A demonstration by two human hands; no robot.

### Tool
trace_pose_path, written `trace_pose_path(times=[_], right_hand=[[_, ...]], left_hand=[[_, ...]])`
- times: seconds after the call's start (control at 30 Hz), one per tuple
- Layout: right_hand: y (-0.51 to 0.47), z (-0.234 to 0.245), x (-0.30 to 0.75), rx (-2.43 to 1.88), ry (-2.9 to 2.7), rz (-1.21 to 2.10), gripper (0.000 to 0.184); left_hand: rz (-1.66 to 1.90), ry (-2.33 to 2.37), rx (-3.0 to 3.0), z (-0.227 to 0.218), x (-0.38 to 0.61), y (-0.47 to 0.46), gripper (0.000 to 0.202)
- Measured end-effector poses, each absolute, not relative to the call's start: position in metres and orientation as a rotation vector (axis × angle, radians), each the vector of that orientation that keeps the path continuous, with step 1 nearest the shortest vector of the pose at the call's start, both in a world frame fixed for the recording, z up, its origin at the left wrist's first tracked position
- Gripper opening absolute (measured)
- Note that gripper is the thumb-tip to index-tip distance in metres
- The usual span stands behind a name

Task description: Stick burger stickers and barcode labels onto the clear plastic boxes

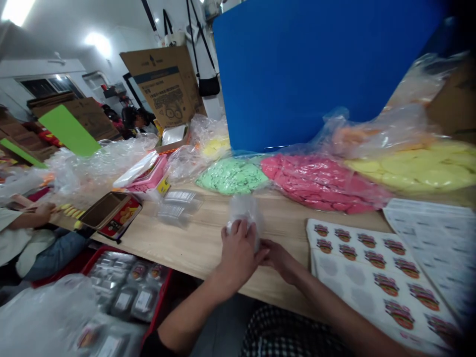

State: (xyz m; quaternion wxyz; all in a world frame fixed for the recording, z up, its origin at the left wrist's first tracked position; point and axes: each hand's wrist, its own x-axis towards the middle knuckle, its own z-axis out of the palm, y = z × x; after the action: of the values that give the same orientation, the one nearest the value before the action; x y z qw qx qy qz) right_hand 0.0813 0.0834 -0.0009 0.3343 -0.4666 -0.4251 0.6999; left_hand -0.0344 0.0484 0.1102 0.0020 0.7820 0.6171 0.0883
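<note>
My left hand [237,255] is curled over a clear plastic container [244,206] at the middle of the wooden table [193,248]. At the container's lower right side is my right hand [278,259], its fingers bent and closed against the near edge. The container looks blurred, so its exact shape and contents cannot be made out. To the right lie sheets of round printed stickers [372,267], with several stickers peeled off. More clear plastic pieces [176,206] lie to the left of my hands.
Bags of green [234,176], pink [320,181] and yellow [412,166] pieces line the back below a blue panel [316,74]. Left are a pink basket [148,181], a brown tin [111,213] and a co-worker's arm [31,218]. A red crate [165,290] of packed containers sits below.
</note>
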Motion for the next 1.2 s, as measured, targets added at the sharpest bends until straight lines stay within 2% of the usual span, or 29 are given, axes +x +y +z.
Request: trace_pose_path(times=[0.1, 0.23, 0.4, 0.5, 0.6, 0.7, 0.77, 0.83, 0.93, 1.07, 1.1, 1.2], right_hand=[[0.09, -0.003, 0.095, -1.295, -1.333, 1.694, 0.022], [0.1, 0.002, 0.118, -1.371, -1.551, 1.191, 0.023], [0.122, 0.044, 0.129, -1.291, -1.535, 0.842, 0.033], [0.149, 0.075, 0.117, -1.123, -1.529, 0.883, 0.04], [0.179, 0.092, 0.099, -0.982, -1.52, 1.174, 0.042], [0.199, 0.092, 0.09, -0.958, -1.57, 1.435, 0.03], [0.205, 0.087, 0.093, -1.026, -1.609, 1.362, 0.023], [0.203, 0.081, 0.101, -1.08, -1.631, 1.198, 0.024], [0.185, 0.076, 0.117, -1.151, -1.701, 1.066, 0.034], [0.146, 0.07, 0.128, -1.293, -1.737, 1.109, 0.051], [0.138, 0.069, 0.129, -1.287, -1.729, 1.146, 0.05], [0.134, 0.069, 0.127, -1.265, -1.651, 1.13, 0.029]], left_hand=[[0.266, 1.914, 2.505, 0.101, -0.021, 0.045, 0.056], [0.278, 1.924, 2.54, 0.092, -0.014, 0.044, 0.053], [0.253, 1.944, 2.521, 0.087, -0.013, 0.045, 0.054], [0.234, 1.961, 2.517, 0.084, -0.01, 0.044, 0.058], [0.242, 1.982, 2.531, 0.08, -0.005, 0.041, 0.058], [0.265, 1.959, 2.545, 0.078, -0.008, 0.041, 0.054], [0.268, 1.873, 2.562, 0.082, -0.021, 0.044, 0.056], [0.263, 1.73, 2.591, 0.09, -0.042, 0.051, 0.057], [0.244, 1.56, 2.608, 0.103, -0.08, 0.062, 0.049], [0.37, 1.549, 2.465, 0.111, -0.116, 0.071, 0.052], [0.441, 1.572, 2.402, 0.111, -0.118, 0.072, 0.053], [0.698, 1.731, 2.221, 0.107, -0.109, 0.077, 0.054]])
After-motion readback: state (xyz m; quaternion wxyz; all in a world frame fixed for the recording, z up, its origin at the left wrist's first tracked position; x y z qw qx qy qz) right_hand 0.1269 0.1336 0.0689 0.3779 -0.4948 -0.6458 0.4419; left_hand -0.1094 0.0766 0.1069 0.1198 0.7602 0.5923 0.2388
